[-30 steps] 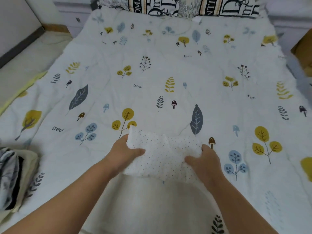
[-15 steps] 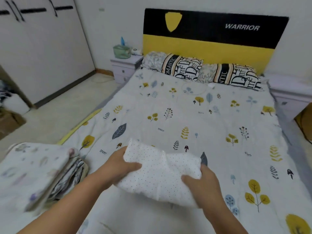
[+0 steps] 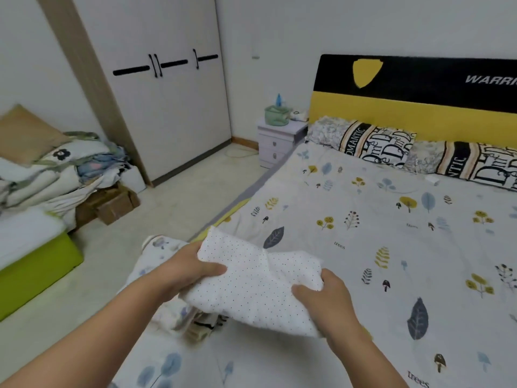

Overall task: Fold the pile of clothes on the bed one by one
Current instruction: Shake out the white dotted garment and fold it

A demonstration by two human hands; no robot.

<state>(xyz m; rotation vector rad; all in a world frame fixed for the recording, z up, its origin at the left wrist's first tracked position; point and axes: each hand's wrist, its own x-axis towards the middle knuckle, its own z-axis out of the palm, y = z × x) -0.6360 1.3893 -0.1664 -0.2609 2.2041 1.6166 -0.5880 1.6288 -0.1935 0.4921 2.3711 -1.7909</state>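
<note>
A folded white garment with small black dots [image 3: 257,281] is lifted off the bed [image 3: 391,247] between both hands. My left hand [image 3: 187,271] grips its left edge, thumb on top. My right hand [image 3: 324,299] grips its right edge, thumb on top as well. Under and left of the garment sits a stack of folded clothes [image 3: 179,303] at the bed's left edge, partly hidden by the garment and my left forearm.
Two patterned pillows [image 3: 375,142] lie against the black and yellow headboard [image 3: 405,107]. A nightstand [image 3: 279,141] stands left of the bed. A white wardrobe [image 3: 167,107], a heap of bedding [image 3: 56,169] and a green box [image 3: 36,264] are on the left.
The dotted garment has been lifted from the bed and carried left toward the stack of folded clothes. My view has swung up and to the left.
</note>
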